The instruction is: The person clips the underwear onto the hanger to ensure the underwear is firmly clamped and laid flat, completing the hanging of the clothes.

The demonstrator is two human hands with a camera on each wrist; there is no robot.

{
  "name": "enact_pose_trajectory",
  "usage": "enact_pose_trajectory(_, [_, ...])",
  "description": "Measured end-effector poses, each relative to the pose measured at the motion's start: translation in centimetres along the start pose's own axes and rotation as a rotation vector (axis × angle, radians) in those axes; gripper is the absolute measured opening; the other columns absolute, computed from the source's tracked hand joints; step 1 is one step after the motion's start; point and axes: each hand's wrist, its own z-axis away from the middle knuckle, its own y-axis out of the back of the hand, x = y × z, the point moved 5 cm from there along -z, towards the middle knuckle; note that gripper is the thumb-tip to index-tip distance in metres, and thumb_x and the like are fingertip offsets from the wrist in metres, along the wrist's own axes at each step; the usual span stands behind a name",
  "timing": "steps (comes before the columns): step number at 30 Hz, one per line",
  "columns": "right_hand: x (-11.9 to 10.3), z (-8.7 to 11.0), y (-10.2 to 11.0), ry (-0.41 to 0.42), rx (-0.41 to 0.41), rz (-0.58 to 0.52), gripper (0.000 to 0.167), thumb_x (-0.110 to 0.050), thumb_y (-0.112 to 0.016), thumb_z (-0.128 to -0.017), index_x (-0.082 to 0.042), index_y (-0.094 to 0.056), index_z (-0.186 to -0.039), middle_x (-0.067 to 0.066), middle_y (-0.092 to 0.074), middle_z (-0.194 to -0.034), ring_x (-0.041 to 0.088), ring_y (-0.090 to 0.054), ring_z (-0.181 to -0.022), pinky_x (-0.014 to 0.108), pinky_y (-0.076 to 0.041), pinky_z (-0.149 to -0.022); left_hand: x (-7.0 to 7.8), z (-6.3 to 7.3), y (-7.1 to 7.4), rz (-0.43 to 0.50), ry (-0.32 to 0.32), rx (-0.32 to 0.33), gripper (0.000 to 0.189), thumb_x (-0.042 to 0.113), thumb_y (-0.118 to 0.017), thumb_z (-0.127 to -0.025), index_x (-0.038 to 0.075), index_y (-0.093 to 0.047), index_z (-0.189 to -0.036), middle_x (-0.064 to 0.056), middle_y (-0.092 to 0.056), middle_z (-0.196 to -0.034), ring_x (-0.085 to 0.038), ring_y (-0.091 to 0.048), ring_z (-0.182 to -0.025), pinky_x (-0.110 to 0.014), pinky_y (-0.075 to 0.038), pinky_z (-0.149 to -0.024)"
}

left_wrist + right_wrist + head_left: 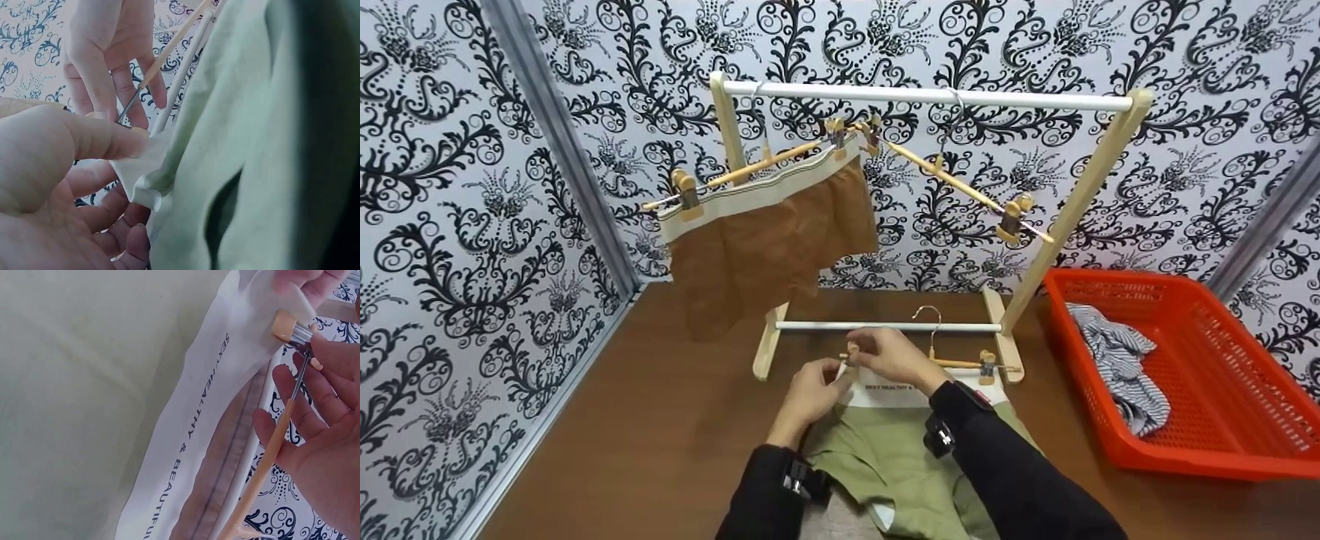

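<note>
A pair of green underpants [885, 442] with a white lettered waistband [185, 422] lies towards me below the rack. My left hand [812, 394] pinches the waistband's left corner between thumb and fingers. Beside it, my right hand [894, 354] grips the left clip [285, 326] of a wooden clip hanger [267, 461]. In the right wrist view that clip's orange pad overlaps the waistband close to its corner. At the hanger's other end, the right clip [987, 366] is on the waistband. The hanger's metal hook [928, 311] points up behind the right hand.
A wooden rack with a white top rail [847, 92] stands at the back. From it hang brown underpants [780, 240] on one clip hanger and a bare clip hanger [952, 180]. On the right, a red basket [1207, 450] contains a striped grey cloth [1117, 360].
</note>
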Motion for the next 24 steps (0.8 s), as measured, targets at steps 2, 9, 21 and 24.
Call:
enact_pose_trajectory(2, [0.02,0.07,0.02,0.005,-0.007,-0.013,0.039,-0.003,-0.066,-0.095,0.011,-0.059,-0.131,0.020,-0.069,-0.120,0.033,-0.067,-0.110,0.045,-0.051,-0.099,0.14,0.00,0.09,0.003,-0.030,0.019,0.014,0.018,-0.070,-0.097,0.005,-0.073,-0.099,-0.004,-0.068,-0.091,-0.017,-0.059,-0.081,-0.033,-0.048,-0.073])
enact_pose_trajectory(9, [0.19,0.21,0.17,-0.010,-0.017,-0.012,0.040,-0.014,-0.064,-0.099,0.007,-0.061,-0.132,0.019,-0.067,-0.126,0.032,-0.062,-0.120,0.047,-0.045,-0.105,0.66,-0.01,0.52,-0.002,-0.100,0.114,0.016,0.014,-0.076,-0.091,0.003,-0.072,-0.079,0.002,-0.062,-0.070,-0.011,-0.050,-0.063,-0.026,-0.039,-0.060])
enact_pose_trajectory(21, [-0.19,-0.01,0.38,0.013,-0.012,0.023,0.025,-0.024,-0.064,-0.101,-0.003,-0.073,-0.112,0.006,-0.074,-0.105,0.022,-0.067,-0.101,0.042,-0.050,-0.095,0.53,-0.12,0.64,0.003,-0.100,0.106,0.014,0.018,-0.079,-0.090,0.007,-0.075,-0.082,0.005,-0.059,-0.068,-0.012,-0.048,-0.061,-0.025,-0.036,-0.057])
enact_pose_trajectory(24, [-0.21,-0.05,0.74,0.024,-0.003,-0.002,0.024,-0.024,-0.067,-0.099,-0.004,-0.074,-0.110,0.002,-0.073,-0.101,0.018,-0.067,-0.096,0.041,-0.051,-0.092,0.54,-0.14,0.97,0.005,-0.103,0.123,0.014,0.018,-0.078,-0.091,0.007,-0.076,-0.082,0.005,-0.060,-0.069,-0.013,-0.051,-0.063,-0.025,-0.037,-0.057])
